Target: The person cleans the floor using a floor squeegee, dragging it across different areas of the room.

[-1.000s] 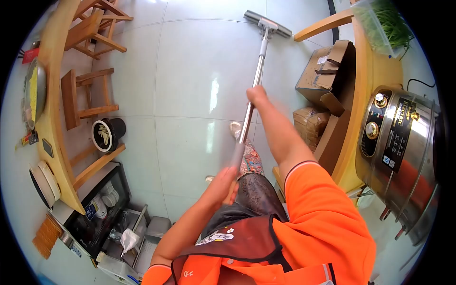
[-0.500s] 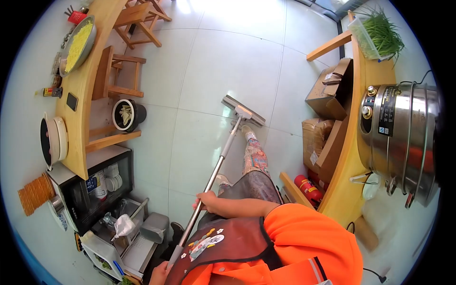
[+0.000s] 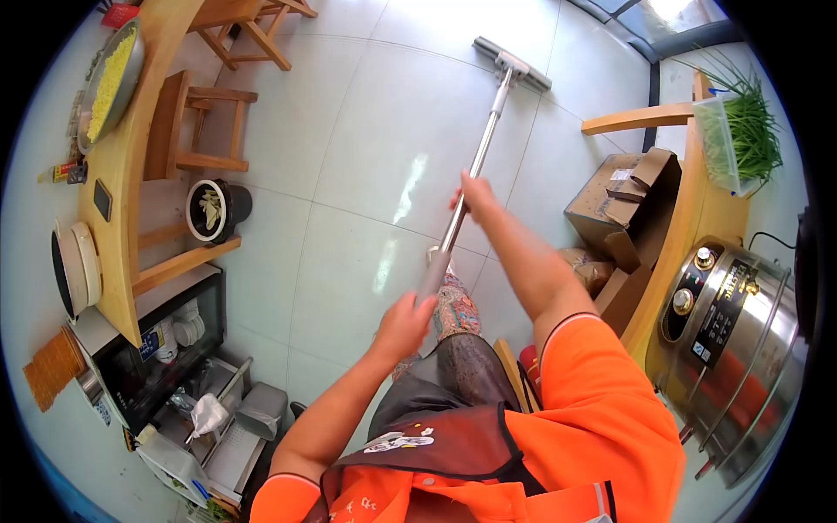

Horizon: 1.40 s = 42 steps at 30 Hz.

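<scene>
A mop (image 3: 479,155) with a silvery metal pole reaches out ahead of me. Its wide grey mop head (image 3: 513,64) rests on the tiled floor at the top of the view. My right hand (image 3: 475,195) is wrapped round the middle of the pole, with that arm stretched forward. Lower down, my left hand (image 3: 406,326) grips the grey handle end in front of my body. The pole slants up and to the right, passing above my patterned trouser leg (image 3: 458,307). Slight blur shows on both hands.
On the left, a wooden table (image 3: 122,253) holds a bowl of yellow shreds (image 3: 112,87); wooden stools (image 3: 214,131) and a black bin (image 3: 228,211) stand beside it. On the right are cardboard boxes (image 3: 621,202), a tub of green stalks (image 3: 745,139) and a steel cooker (image 3: 732,349).
The mop has moved forward and to the right, away from my body. Both hands have gone forward with it, still gripping the pole. The view has shifted slightly.
</scene>
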{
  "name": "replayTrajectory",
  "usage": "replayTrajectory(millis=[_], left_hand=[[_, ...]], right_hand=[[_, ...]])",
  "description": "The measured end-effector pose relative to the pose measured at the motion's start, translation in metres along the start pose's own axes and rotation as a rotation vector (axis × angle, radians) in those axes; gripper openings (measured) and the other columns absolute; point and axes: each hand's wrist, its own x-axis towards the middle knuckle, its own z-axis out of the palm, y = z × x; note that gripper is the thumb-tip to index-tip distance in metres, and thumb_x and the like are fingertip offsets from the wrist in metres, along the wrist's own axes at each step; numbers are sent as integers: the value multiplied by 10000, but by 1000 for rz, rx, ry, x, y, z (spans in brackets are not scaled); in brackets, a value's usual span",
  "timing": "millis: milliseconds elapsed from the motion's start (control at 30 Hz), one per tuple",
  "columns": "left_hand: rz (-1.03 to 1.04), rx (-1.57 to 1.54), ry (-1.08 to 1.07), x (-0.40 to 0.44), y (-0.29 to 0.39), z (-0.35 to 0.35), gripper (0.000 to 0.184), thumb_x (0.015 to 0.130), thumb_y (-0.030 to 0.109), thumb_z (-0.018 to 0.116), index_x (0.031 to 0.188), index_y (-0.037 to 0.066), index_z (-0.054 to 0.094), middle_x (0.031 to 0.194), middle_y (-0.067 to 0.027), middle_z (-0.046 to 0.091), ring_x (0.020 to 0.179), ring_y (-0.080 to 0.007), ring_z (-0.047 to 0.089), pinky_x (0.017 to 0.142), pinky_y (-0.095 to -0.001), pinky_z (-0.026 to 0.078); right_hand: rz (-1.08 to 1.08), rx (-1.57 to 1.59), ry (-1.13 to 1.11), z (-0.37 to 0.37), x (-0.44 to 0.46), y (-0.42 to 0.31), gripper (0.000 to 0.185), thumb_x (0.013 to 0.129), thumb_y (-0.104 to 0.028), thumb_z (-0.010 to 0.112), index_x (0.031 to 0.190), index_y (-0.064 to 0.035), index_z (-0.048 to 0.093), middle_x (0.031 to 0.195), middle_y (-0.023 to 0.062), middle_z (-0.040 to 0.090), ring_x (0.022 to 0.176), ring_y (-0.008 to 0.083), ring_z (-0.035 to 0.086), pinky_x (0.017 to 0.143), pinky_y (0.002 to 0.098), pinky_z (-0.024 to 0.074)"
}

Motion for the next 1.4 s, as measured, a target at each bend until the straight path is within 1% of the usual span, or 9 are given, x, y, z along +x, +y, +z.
replayTrajectory(millis=[200, 333, 533, 600, 700, 867, 967, 1167, 1400], left_hand=[[-3, -268, -132, 51, 49, -10, 330, 891, 329, 499, 904, 0, 476, 586, -40, 501, 396, -126, 441, 365, -288, 371], [-158, -280, -148, -27, -68, -47, 278, 901, 289, 471, 923, 11, 474, 587, -26, 487, 377, -107, 420, 341, -257, 343], [-232, 86, -8, -258, -326, -92, 376, 867, 384, 525, 937, 15, 507, 682, -124, 566, 670, -257, 598, 596, -349, 445], [-251, 161, -13, -327, -349, -105, 384, 871, 389, 521, 935, 10, 511, 707, -145, 574, 707, -284, 599, 615, -364, 445], [-289, 184, -26, -369, -330, -112, 397, 875, 396, 515, 933, 3, 518, 746, -176, 586, 762, -325, 602, 644, -387, 446], [-241, 257, -29, -290, -266, -94, 420, 883, 408, 505, 928, -9, 528, 809, -228, 607, 854, -393, 606, 691, -425, 446], [93, 397, 55, -183, -191, -78, 436, 907, 406, 479, 889, -25, 537, 663, -200, 587, 660, -366, 611, 591, -429, 456], [-112, -158, -140, -70, -71, -44, 363, 909, 350, 491, 868, -8, 453, 563, -66, 495, 430, -185, 498, 393, -338, 408], [-158, 170, -50, -214, -230, -98, 357, 910, 367, 467, 949, 18, 533, 709, -113, 585, 625, -218, 588, 606, -348, 465]], right_hand=[[-65, -379, 25, 16, 34, -76, 401, 913, -349, 443, 925, 51, 438, 695, 120, 502, 496, 264, 592, 440, 396, 540], [-46, -590, 19, 56, -2, 36, 236, 810, -73, 526, 849, 159, 530, 748, 282, 600, 628, 349, 650, 498, 399, 546], [302, -577, -346, 107, -218, 252, 464, 883, -287, 511, 1072, 54, 260, 812, 271, 581, 692, 355, 625, 716, 477, 483], [267, -552, -467, 108, -297, 299, 513, 894, -293, 471, 1022, 130, 212, 649, 269, 569, 433, 343, 589, 360, 418, 508], [-753, -1412, -619, 111, -309, 401, 529, 868, -244, 493, 999, 204, 245, 740, 284, 585, 650, 389, 629, 551, 430, 517], [15, -700, -198, 118, -242, 291, 412, 825, -184, 510, 921, 147, 284, 737, 259, 586, 647, 346, 627, 564, 450, 495], [-94, -645, -148, 108, -123, 220, 365, 830, -170, 486, 905, 144, 314, 687, 224, 590, 559, 340, 623, 469, 444, 523], [-36, -603, -92, 62, -19, 34, 280, 825, -188, 477, 755, 79, 522, 628, 180, 578, 466, 304, 599, 396, 412, 523], [71, -472, -143, 109, -154, 246, 226, 725, -171, 613, 802, 37, 573, 699, 187, 617, 639, 298, 644, 556, 405, 528]])
